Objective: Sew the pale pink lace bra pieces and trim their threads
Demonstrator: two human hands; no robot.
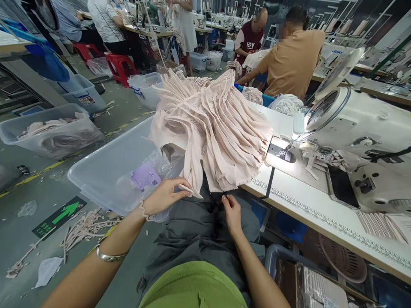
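Observation:
A large heap of pale pink fabric pieces lies fanned in folds over the sewing table's left end and a clear plastic bin. My left hand pinches the lower end of one fabric strip between thumb and fingers, at the heap's near side. Over my lap, just below the heap's front edge, my right hand is closed with thumb and fingertips together. What it holds, if anything, is too small and dark to make out. The sewing machine stands to the right of the heap, its needle area lit.
The clear bin at my left contains a purple labelled packet. Another bin with fabric stands farther left. Scraps litter the floor. Folded pieces lie on the white table. Other people sit or stand beyond.

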